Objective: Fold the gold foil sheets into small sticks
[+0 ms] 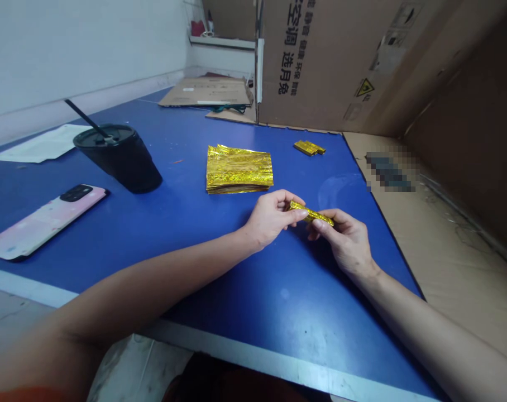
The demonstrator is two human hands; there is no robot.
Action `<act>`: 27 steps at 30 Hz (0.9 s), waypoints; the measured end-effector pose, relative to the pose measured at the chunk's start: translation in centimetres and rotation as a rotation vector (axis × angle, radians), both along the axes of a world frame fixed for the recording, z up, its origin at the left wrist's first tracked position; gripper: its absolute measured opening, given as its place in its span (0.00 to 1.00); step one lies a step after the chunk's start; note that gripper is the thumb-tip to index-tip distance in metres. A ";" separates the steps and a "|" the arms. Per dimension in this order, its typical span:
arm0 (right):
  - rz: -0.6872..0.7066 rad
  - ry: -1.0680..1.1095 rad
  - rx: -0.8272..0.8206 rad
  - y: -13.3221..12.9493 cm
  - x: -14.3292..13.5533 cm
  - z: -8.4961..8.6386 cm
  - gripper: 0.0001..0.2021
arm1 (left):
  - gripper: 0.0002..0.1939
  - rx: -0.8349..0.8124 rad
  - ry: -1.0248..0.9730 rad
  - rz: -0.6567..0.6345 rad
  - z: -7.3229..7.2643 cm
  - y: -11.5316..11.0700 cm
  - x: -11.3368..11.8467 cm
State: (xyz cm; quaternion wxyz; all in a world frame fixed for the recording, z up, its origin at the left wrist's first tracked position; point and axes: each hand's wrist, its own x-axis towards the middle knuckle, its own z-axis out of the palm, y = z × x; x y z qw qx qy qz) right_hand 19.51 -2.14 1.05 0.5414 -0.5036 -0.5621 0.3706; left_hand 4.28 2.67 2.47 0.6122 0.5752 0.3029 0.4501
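Note:
Between my two hands, above the blue table, is a narrow folded strip of gold foil paper. My left hand pinches its left end between thumb and fingers. The right end is gripped by my right hand, thumb on top and fingers partly hidden behind. Just beyond my left hand lies a stack of flat gold foil sheets. Farther back to the right, a few folded gold foil pieces rest together on the table.
A black tumbler with a straw stands on the blue table at left. Near it lie a pink-and-white phone and white paper. Cardboard walls the back and right. A flattened carton lies behind.

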 end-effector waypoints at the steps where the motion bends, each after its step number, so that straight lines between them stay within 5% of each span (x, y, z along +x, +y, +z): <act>1: 0.003 0.002 -0.001 0.0 0.0 0.0 0.09 | 0.08 -0.003 0.003 0.002 0.0 0.0 0.0; 18: 0.037 -0.018 -0.041 0.1 -0.2 0.0 0.14 | 0.02 -0.135 0.047 0.061 -0.3 0.3 0.0; 27: 0.049 0.071 -0.063 0.3 -0.1 -0.1 0.11 | 0.06 0.038 0.099 -0.020 -1.0 0.0 0.1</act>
